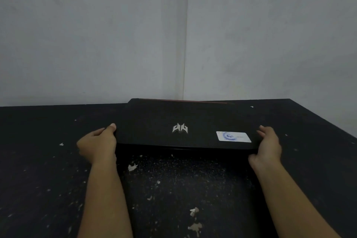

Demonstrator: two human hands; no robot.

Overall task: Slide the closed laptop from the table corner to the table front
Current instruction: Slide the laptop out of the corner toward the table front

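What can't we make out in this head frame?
- Sticker text on the laptop: too small and blurred in the head view.
- Fingers of the left hand and right hand: hidden under the laptop's sides.
- Whether the laptop's front edge touches the table: lost in dark shadow.
- Table front: cut off by the bottom edge.
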